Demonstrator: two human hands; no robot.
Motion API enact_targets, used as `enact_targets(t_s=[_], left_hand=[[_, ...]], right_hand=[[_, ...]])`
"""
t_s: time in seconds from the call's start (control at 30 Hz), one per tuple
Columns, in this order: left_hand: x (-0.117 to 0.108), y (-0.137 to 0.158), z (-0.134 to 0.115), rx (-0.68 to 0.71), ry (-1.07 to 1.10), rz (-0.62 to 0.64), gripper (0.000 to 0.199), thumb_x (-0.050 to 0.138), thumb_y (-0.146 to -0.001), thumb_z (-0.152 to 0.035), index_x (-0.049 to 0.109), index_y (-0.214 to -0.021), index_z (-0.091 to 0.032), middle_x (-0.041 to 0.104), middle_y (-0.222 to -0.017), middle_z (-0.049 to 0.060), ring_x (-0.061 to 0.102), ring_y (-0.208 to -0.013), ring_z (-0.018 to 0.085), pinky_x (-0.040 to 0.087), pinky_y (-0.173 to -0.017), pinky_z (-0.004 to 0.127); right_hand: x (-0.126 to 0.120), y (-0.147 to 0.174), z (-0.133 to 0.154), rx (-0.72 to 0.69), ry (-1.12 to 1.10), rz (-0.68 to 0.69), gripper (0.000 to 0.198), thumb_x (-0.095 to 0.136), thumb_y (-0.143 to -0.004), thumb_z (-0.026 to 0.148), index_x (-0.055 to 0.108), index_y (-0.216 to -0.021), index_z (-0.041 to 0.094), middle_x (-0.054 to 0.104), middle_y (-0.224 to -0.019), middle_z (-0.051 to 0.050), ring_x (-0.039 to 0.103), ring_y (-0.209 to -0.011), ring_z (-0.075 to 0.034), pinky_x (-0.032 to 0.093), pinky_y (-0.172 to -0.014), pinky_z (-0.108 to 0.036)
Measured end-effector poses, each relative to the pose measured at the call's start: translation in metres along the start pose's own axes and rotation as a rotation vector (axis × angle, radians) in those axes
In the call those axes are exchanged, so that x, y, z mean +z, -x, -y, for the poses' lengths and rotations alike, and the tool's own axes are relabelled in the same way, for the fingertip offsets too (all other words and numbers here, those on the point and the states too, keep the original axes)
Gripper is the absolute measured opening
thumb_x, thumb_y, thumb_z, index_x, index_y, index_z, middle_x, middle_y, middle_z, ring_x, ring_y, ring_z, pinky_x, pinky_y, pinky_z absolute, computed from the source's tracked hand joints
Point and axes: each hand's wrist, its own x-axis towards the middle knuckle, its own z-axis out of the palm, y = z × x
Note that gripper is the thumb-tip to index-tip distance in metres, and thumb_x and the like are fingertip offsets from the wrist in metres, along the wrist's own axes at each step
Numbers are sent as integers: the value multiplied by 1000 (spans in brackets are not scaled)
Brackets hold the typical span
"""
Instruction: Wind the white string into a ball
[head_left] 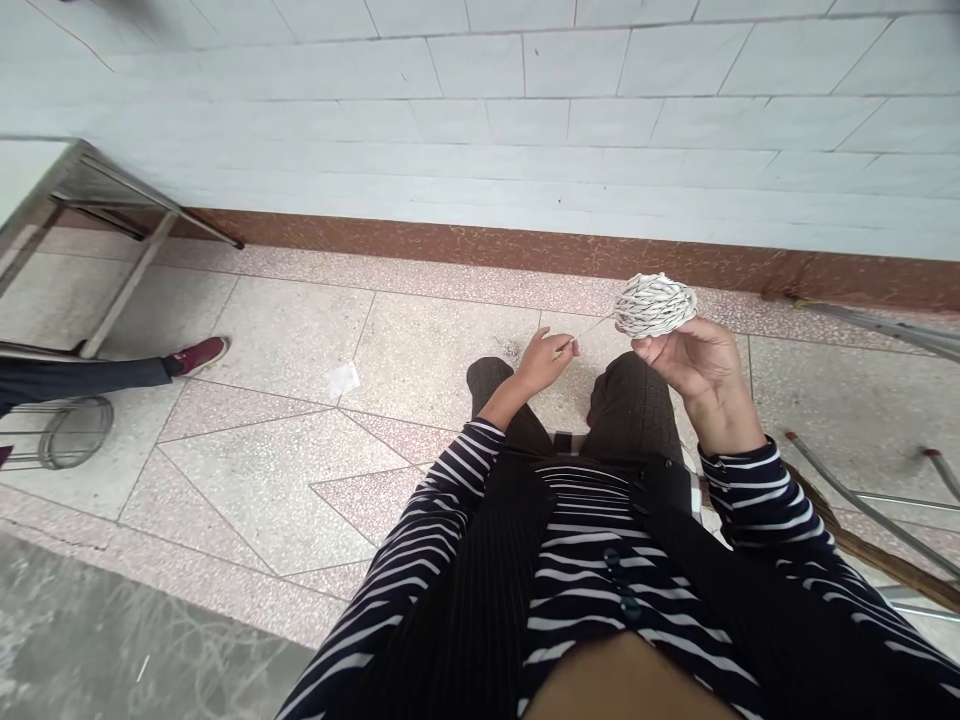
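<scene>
In my right hand [697, 365], raised over my right knee, is a ball of off-white cord [655, 305] with dark flecks or strands in it. My fingers hold it from below and the side. My left hand [544, 358] is closed in a pinch above the gap between my knees. From its fingertips a thin strand [595, 328] runs up to the ball. Past my left knee a small tangle of similar cord [510, 349] shows near the floor, partly behind my left hand.
A white-topped metal table [37, 170] stands at the left, with another person's leg and red shoe [201, 356] beside it. A wire-framed stool [75, 432] is below. White paper [343, 380] lies on the floor. Metal legs [862, 490] stand at right. A tiled wall [480, 120] is ahead.
</scene>
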Motion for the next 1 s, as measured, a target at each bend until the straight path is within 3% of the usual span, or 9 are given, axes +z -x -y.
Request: enact_targets(t_s=[0.13, 0.23, 0.4, 0.5, 0.6, 0.67, 0.77, 0.87, 1.0], left_hand=[[-11, -18, -12, 37, 58, -101, 28, 45, -103, -15, 72, -94, -20, 81, -103, 2, 73, -105, 16, 26, -135, 44], [-9, -24, -23, 69, 93, -97, 21, 53, -103, -19, 73, -98, -20, 82, -112, 4, 73, -113, 19, 26, -135, 45], [7, -17, -30, 90, 99, 30, 30, 45, -107, -23, 72, -92, -21, 81, -102, 0, 73, -96, 15, 26, -135, 44], [11, -17, -26, 56, 41, -37, 30, 47, -106, -23, 71, -88, -20, 79, -93, 1, 70, -90, 16, 33, -130, 43], [11, -19, -14, -81, 16, -99, 22, 53, -101, -21, 72, -89, -20, 79, -91, 4, 70, -88, 20, 50, -108, 38], [13, -20, -2, -166, 69, -112, 22, 52, -101, -19, 73, -99, -20, 81, -97, 5, 70, -88, 20, 53, -95, 34], [17, -18, 11, -191, 196, -107, 25, 48, -102, -17, 72, -109, -18, 81, -105, 6, 72, -92, 18, 55, -88, 30], [22, -15, 12, -200, 328, -81, 25, 47, -100, -17, 72, -100, -16, 80, -102, 6, 72, -92, 15, 58, -85, 27], [22, -3, -4, -174, 469, -51, 26, 49, -96, -18, 72, -86, -16, 79, -92, 6, 73, -93, 17, 59, -91, 30]], right_hand=[[10, 4, 1, -23, 40, 34, 68, 80, -69, 24, 66, -134, 37, 77, -128, -3, 74, -117, -29, 70, -74, -37], [17, 7, 5, -14, 28, 36, 71, 80, -68, 24, 65, -136, 38, 76, -131, -3, 74, -120, -30, 70, -75, -36], [21, 4, 19, -30, 47, 9, 70, 83, -70, 27, 65, -136, 41, 76, -130, -3, 72, -122, -32, 71, -75, -39], [23, 0, 28, -36, 80, 48, 68, 85, -73, 32, 64, -136, 43, 75, -131, -3, 70, -126, -35, 72, -79, -45], [25, -1, 31, -47, 82, 77, 66, 87, -74, 34, 64, -135, 44, 75, -133, -3, 68, -130, -37, 72, -82, -48], [26, -1, 31, -54, 85, 75, 63, 86, -75, 36, 65, -134, 44, 74, -134, -3, 67, -132, -38, 72, -82, -50], [23, 1, 27, -53, 91, 59, 60, 86, -75, 37, 66, -132, 44, 74, -134, -3, 65, -134, -38, 71, -82, -51], [19, 1, 27, -56, 92, 48, 57, 85, -75, 39, 67, -129, 44, 74, -134, -2, 63, -137, -38, 71, -82, -50], [13, -3, 35, -91, 134, 29, 50, 82, -78, 44, 69, -126, 47, 75, -130, -1, 63, -137, -38, 70, -82, -54]])
